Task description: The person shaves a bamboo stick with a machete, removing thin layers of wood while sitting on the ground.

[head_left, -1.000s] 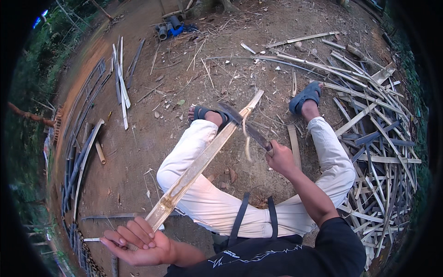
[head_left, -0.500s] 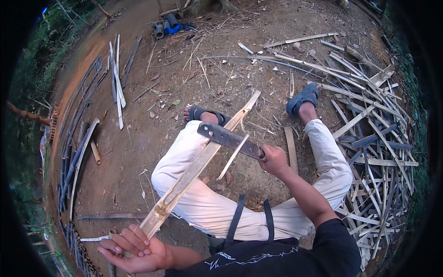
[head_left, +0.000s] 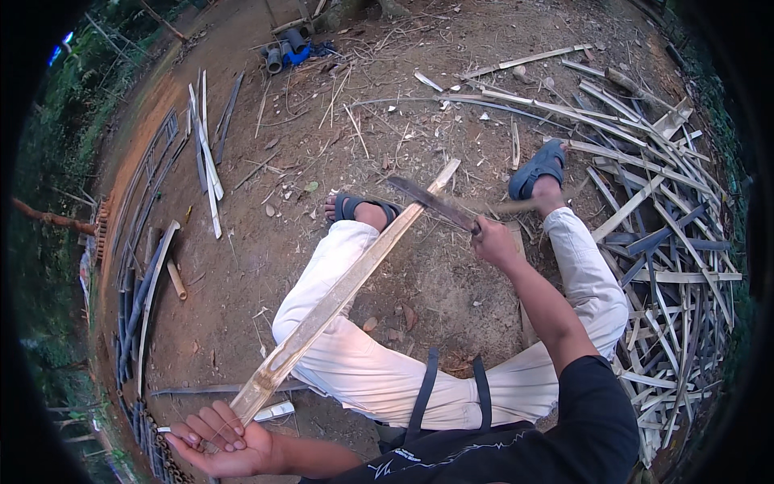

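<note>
A long split bamboo strip slants across my left thigh, its far end past my left sandal. My left hand, palm up with fingers curled, grips the near end at the lower left. My right hand is wrapped round the handle of a broad dark machete. The blade lies across the strip near its far end, tilted so that it looks narrow. A blurred pale sliver is beside my right hand, close to my right sandal.
A big heap of split bamboo covers the ground at the right. Bamboo poles and a ladder-like frame lie at the left. Cut bamboo tubes and a blue item sit far back. Shavings litter the dirt.
The machete has moved away from me along the strip and its blade has turned more edge-on. The thin shaving that hung by the blade has come away, and a blurred sliver appears at the right.
</note>
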A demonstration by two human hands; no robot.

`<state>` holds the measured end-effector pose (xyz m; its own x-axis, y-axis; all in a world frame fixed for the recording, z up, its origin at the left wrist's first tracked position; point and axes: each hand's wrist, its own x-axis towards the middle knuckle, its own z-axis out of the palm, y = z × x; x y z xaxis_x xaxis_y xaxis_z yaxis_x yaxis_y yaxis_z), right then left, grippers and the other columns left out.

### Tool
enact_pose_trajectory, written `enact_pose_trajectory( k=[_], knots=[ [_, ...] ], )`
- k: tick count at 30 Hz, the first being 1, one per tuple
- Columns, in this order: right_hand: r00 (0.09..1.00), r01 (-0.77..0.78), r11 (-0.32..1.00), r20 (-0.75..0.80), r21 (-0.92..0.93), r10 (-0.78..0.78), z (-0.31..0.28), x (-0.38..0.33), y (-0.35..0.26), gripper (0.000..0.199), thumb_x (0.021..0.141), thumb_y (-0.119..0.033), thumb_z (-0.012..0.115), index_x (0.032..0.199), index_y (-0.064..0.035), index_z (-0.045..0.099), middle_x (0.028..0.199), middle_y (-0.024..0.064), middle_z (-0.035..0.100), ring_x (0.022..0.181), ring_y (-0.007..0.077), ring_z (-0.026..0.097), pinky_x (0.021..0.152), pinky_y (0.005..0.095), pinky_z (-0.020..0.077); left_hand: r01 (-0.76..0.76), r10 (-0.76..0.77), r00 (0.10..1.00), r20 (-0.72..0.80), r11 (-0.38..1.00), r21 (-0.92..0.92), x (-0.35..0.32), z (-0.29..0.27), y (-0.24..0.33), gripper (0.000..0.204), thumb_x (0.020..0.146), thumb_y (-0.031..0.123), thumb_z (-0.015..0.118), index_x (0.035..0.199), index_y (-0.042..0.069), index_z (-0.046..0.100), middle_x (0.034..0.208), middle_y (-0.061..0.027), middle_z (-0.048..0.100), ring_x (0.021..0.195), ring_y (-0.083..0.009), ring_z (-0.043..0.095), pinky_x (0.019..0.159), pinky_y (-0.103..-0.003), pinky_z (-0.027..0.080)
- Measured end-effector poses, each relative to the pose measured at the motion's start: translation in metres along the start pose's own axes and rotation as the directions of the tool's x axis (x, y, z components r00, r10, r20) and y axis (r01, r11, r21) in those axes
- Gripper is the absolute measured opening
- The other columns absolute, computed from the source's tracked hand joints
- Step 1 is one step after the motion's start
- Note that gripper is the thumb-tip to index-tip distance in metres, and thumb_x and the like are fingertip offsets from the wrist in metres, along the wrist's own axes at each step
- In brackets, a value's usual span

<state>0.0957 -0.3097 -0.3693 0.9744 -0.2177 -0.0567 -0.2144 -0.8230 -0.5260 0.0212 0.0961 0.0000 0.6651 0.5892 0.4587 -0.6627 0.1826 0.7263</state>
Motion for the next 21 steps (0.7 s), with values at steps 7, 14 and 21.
enact_pose_trajectory(
  k=[7,14,21],
  knots=[
    [0.931,-0.338,0.933,0.1,-0.125,0.351,0.014,0.069,0.05,0.037,0.08,-0.015,0.067,0.114,-0.002,0.061,0.101,0.0247,0.07,0.098,0.0408,0.069,0.085,0.0508,0.055,0.03,-0.025,0.985,-0.173,0.999,0.029,0.018,0.005,-0.01,0.038,0.108,0.029,0.037,0.073,0.015,0.039,0.045,0.0044,0.027,0.031,-0.006,0.018,0.032,-0.021,0.017],
    [0.944,-0.3,0.947,0.11,-0.11,0.312,0.012,0.053,0.038,0.035,0.081,-0.014,0.067,0.112,0.0009,0.063,0.102,0.0273,0.07,0.1,0.0411,0.069,0.086,0.0504,0.0556,0.025,-0.024,0.997,-0.068,1.0,0.009,0.025,-0.012,-0.012,0.037,0.108,0.026,0.037,0.074,0.014,0.041,0.046,0.0041,0.027,0.033,-0.0064,0.017,0.033,-0.022,0.016],
    [0.859,-0.502,0.865,0.118,-0.003,0.498,0.016,0.071,0.04,0.033,0.079,-0.013,0.068,0.108,0.0018,0.067,0.108,0.0248,0.07,0.105,0.0397,0.068,0.092,0.0471,0.055,0.059,-0.056,0.978,-0.201,0.998,0.008,0.037,-0.015,-0.022,0.038,0.107,0.028,0.038,0.073,0.013,0.043,0.046,0.0031,0.028,0.034,-0.0069,0.018,0.033,-0.023,0.016]
  ],
)
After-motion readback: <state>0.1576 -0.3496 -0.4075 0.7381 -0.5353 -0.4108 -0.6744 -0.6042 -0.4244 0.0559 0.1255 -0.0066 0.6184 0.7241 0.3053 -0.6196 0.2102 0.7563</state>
